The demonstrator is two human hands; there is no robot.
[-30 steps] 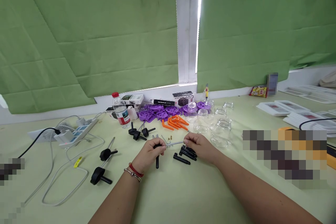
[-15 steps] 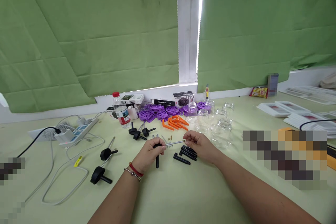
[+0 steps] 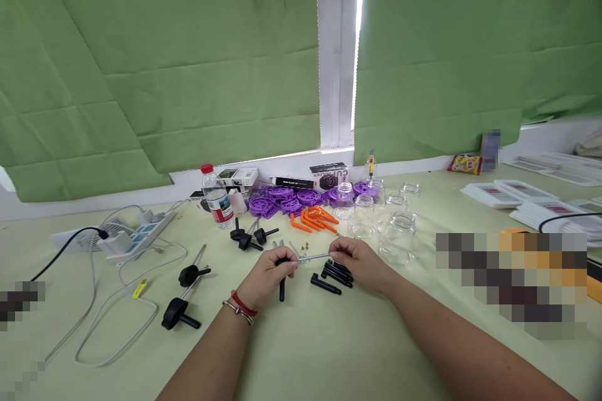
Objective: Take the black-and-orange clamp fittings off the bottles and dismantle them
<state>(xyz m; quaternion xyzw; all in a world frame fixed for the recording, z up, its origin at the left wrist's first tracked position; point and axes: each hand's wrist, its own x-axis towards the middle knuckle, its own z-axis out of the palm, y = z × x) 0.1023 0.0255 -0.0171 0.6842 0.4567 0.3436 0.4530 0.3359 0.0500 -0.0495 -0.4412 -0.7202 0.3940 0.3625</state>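
Far left on my feed: power strip [image 3: 143, 238] with plugs in it, a white cable [image 3: 157, 313] looping across the table toward me, yellow tag [image 3: 140, 289] on it. Just right of the loop, two black knobs [image 3: 175, 313] with metal stems, lying on the tabletop. Further back, a red-capped bottle [image 3: 218, 203], upright; in front of it to the right, a cluster of smaller-looking black knobs [image 3: 245, 242].

Left hand [image 3: 270, 276], red and metal bracelets at the wrist: fingers closed, pinching the near end of a metal rod [image 3: 314, 257]. A black stem [image 3: 282, 290] shows below the fingers; I can't tell how it meets the rod. The rod lies nearly level between the hands, above the table. Behind: purple discs [image 3: 286, 203] in a heap, orange pieces [image 3: 313, 220] before them. Black handles [image 3: 325, 284] lie below the rod's right end. Right hand [image 3: 355, 260]: thumb and fingertips pinched on that end. Beside it, clear jars [image 3: 397, 244]. Far right, white stacks [image 3: 491, 194].
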